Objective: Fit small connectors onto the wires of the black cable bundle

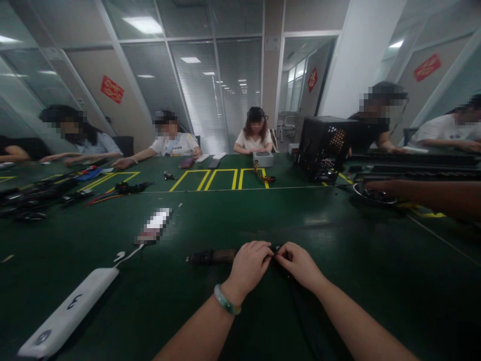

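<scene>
Lower centre: the left hand point(250, 265) and right hand point(296, 264) meet, fingers curled, both pinching a dark cable point(212, 257) on the green table point(376, 281). A black case point(325, 148) stands upper right — contents hidden. A white power bank point(71, 311) lies lower left, with wide tabletop to the right of the hands.

We cannot identify the blurred white flat object point(154, 225) at 10 o'clock; our left hand point(250, 265) and right hand point(298, 263) hide part of the dark sleeved cable point(210, 257).

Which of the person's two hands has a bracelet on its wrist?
The left hand: a pale green bracelet circles its wrist. The right hand has a bare wrist. Both pinch the same dark cable.
</scene>
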Available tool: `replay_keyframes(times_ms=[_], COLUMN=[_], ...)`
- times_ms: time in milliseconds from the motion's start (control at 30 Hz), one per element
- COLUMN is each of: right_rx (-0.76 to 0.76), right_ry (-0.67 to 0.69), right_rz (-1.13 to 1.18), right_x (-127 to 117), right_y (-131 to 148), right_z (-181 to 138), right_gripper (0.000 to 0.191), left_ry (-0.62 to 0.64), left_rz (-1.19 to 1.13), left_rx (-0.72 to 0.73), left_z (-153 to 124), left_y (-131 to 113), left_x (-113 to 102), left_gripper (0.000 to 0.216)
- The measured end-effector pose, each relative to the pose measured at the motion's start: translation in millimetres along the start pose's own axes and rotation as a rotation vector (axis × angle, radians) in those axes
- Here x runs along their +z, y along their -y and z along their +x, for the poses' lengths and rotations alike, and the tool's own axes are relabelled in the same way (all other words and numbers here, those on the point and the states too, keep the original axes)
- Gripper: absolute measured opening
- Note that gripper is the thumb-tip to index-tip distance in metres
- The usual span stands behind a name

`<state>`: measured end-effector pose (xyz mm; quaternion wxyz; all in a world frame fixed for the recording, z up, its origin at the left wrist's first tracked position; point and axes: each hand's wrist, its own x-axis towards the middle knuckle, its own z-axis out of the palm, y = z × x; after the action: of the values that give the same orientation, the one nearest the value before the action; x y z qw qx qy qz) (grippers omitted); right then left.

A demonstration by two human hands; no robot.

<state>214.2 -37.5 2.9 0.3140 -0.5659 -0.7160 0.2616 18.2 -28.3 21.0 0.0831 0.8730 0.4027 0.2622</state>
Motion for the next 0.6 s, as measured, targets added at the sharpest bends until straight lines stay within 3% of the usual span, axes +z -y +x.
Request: replay_keyframes(times_ms=[600], right_rx=[-0.004], right_ry=[-0.004], right_rz=[-0.001], right_x=[-0.2], right_y=[-1.8], right_z=[-0.3], right_gripper=[0.015], left_ry=[-0.004], left_rz=[0.028], left_rx=[0.011], left_z=[1.2], left_y=[-2.4], left_x=[2.4], left_gripper=[0.015])
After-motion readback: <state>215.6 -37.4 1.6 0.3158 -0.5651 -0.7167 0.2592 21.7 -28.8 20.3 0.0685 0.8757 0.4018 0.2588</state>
